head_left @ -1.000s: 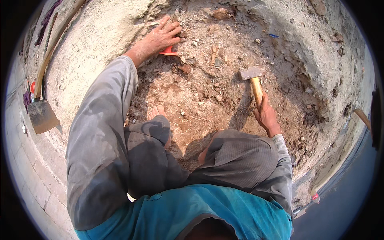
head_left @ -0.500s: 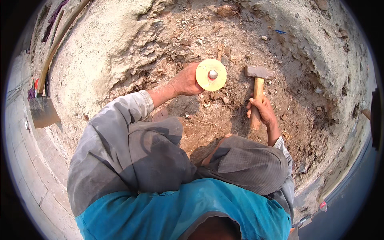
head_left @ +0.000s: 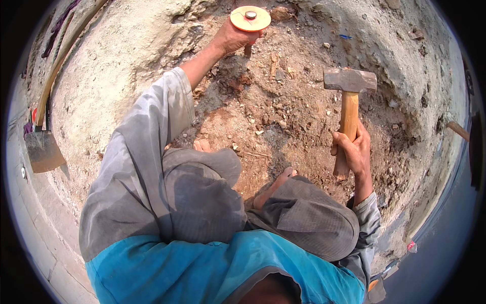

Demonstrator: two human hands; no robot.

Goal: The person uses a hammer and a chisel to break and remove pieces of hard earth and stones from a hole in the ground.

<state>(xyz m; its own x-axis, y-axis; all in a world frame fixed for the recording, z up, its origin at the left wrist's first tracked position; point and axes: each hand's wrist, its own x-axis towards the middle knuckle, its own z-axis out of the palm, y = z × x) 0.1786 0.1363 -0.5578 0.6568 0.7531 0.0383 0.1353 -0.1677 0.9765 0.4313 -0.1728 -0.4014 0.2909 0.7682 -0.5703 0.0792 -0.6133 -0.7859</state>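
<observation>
The left hand [head_left: 234,38] is closed around a chisel [head_left: 242,21], just below its round yellow guard; the fingers are partly hidden under this disc. The right hand [head_left: 356,152] is clamped on the lower half of the wooden handle of a hammer [head_left: 349,114], and a short piece of the handle comes out below the fist.

The chisel is at the far side, a little left of the hammer, and its steel end shows in the middle of the guard. Its long axis seems to stand nearly upright, because we see it almost from the top; whether the tip touches the ground, I cannot tell. The hammer handle goes from near to far, and its head lies across, with one face turned to the left, toward the chisel. Between the two there is a clear gap. The left hand is the one at the chisel; the right hand is nearer to the body.

Around them is broken, stony soil [head_left: 314,126]. At the far left a hoe [head_left: 44,151] leans by the pale bank [head_left: 111,66], and a blue scrap [head_left: 345,36] lies far, on the right.
</observation>
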